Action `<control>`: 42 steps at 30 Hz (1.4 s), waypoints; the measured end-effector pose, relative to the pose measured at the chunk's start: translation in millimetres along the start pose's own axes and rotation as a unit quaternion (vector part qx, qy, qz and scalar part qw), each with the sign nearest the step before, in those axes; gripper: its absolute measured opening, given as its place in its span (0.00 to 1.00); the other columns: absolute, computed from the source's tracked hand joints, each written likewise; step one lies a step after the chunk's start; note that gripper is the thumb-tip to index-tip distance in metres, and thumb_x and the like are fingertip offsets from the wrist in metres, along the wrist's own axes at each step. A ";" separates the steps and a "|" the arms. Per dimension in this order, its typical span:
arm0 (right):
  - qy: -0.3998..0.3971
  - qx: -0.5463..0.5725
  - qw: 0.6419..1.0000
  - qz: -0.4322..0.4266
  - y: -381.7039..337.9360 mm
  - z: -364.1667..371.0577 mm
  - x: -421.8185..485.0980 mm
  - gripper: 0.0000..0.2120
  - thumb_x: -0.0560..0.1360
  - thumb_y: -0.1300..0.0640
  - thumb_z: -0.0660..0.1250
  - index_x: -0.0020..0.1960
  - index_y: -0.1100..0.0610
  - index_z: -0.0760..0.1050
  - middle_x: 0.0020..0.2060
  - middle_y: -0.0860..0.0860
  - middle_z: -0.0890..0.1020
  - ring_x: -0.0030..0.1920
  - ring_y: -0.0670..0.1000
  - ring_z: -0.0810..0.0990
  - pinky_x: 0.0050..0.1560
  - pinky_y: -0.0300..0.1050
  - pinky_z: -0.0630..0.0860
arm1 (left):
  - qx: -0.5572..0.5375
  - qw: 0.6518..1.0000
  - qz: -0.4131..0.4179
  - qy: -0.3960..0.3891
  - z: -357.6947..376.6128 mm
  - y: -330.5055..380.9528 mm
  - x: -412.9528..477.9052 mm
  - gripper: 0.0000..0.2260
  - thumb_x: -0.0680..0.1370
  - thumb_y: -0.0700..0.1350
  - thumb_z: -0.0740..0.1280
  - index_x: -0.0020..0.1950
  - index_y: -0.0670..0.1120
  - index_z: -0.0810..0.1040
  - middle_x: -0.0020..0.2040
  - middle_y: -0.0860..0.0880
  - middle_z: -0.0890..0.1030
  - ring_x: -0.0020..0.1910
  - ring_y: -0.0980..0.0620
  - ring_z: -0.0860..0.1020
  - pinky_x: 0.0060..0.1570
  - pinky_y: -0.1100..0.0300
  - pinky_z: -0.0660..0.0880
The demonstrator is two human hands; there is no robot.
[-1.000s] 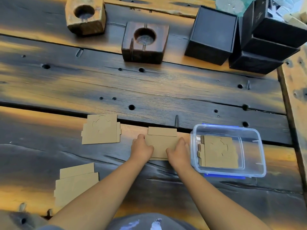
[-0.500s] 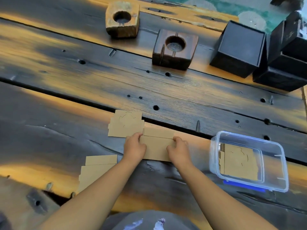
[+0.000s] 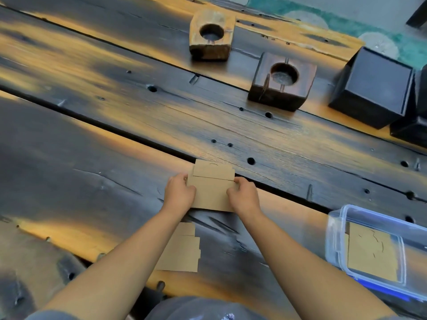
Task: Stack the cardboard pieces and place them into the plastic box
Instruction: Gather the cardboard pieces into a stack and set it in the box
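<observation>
While both hands, left [image 3: 180,195] and right [image 3: 245,197], clamp fingers on one card stack [image 3: 211,189], flap toward twelve, a second stack [image 3: 182,250] lies at six; one box [image 3: 335,239] at four.

I have slid the cardboard stack [image 3: 211,192] leftward across the counter [image 3: 92,158], away from the plastic box [image 3: 369,248], and it now covers the piece that lay apart at its left. My left hand [image 3: 180,194] and right hand [image 3: 245,196] have moved with it, each grip on a side edge.
</observation>
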State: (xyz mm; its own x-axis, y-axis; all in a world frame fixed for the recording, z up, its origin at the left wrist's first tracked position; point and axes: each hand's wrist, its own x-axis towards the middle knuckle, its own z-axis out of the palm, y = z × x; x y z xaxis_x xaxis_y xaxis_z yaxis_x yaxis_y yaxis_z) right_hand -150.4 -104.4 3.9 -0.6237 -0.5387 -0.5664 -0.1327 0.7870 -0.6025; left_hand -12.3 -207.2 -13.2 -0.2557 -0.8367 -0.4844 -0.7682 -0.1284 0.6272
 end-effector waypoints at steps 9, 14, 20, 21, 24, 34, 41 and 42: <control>0.004 -0.004 1.000 0.022 -16.2 17.3 26.9 0.22 0.73 0.62 0.61 0.68 0.59 0.73 0.63 0.59 0.76 0.59 0.59 0.78 0.63 0.47 0.74 | -0.015 0.997 -0.003 -0.076 -7.4 -3.4 36.4 0.14 0.73 0.38 0.63 0.56 0.43 0.81 0.58 0.41 0.80 0.56 0.42 0.79 0.59 0.46 0.78; 0.007 -0.007 0.999 0.042 -14.1 16.4 38.1 0.24 0.73 0.61 0.61 0.69 0.58 0.73 0.64 0.59 0.77 0.61 0.58 0.77 0.64 0.50 0.74 | -0.070 0.991 -0.011 -0.112 -0.4 -7.8 43.6 0.13 0.73 0.35 0.64 0.55 0.43 0.82 0.54 0.42 0.83 0.53 0.42 0.82 0.57 0.48 0.80; 0.025 -0.002 0.998 0.051 -10.2 13.9 46.8 0.24 0.73 0.61 0.62 0.69 0.59 0.72 0.63 0.60 0.76 0.58 0.58 0.78 0.63 0.52 0.74 | -0.054 0.994 -0.043 -0.082 0.6 -17.1 50.1 0.25 0.75 0.39 0.69 0.71 0.46 0.71 0.63 0.45 0.75 0.58 0.47 0.77 0.60 0.55 0.74; 0.029 0.000 0.998 0.057 -8.7 13.4 47.4 0.24 0.73 0.61 0.62 0.69 0.59 0.71 0.63 0.60 0.76 0.58 0.58 0.78 0.62 0.50 0.74 | -0.047 0.995 -0.044 -0.077 0.1 -16.7 50.4 0.25 0.75 0.40 0.69 0.72 0.47 0.70 0.63 0.46 0.74 0.56 0.48 0.76 0.57 0.57 0.72; 0.035 -0.002 0.997 0.066 -4.0 13.4 48.2 0.25 0.73 0.62 0.63 0.70 0.61 0.68 0.65 0.59 0.73 0.55 0.56 0.76 0.55 0.43 0.70 | -0.022 0.995 -0.041 -0.093 1.3 -11.0 51.4 0.17 0.74 0.39 0.68 0.61 0.47 0.73 0.61 0.44 0.73 0.54 0.45 0.76 0.53 0.57 0.72; 0.009 -0.031 0.997 0.066 -5.4 19.9 47.2 0.24 0.72 0.58 0.62 0.69 0.54 0.70 0.63 0.57 0.69 0.60 0.60 0.75 0.64 0.51 0.73 | -0.018 0.988 -0.071 -0.133 8.4 7.8 54.2 0.25 0.73 0.40 0.67 0.70 0.53 0.74 0.65 0.42 0.74 0.65 0.42 0.72 0.66 0.46 0.74; 0.001 -0.021 0.998 0.060 -3.7 22.7 35.5 0.21 0.72 0.60 0.63 0.65 0.56 0.75 0.61 0.57 0.76 0.56 0.56 0.79 0.61 0.51 0.76 | -0.048 0.987 -0.077 -0.131 -1.3 -6.3 35.5 0.21 0.73 0.40 0.67 0.66 0.50 0.78 0.63 0.42 0.78 0.59 0.41 0.79 0.62 0.46 0.78; 0.000 -0.016 0.998 0.061 -3.3 23.9 32.1 0.21 0.72 0.60 0.63 0.65 0.56 0.75 0.61 0.57 0.77 0.56 0.56 0.79 0.62 0.52 0.76 | -0.054 0.987 -0.077 -0.130 -3.3 -9.6 30.9 0.21 0.74 0.40 0.66 0.66 0.51 0.78 0.64 0.43 0.77 0.59 0.42 0.79 0.62 0.45 0.78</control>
State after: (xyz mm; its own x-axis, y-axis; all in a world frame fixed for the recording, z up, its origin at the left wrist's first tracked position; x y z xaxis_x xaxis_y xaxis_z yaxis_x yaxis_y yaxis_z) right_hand -151.6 -131.5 -25.8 -0.6368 -0.4383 -0.6343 -0.0797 0.8557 -0.5112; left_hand -10.9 -233.5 -32.2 -0.2923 -0.6400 -0.7106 -0.7464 -0.3119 0.5879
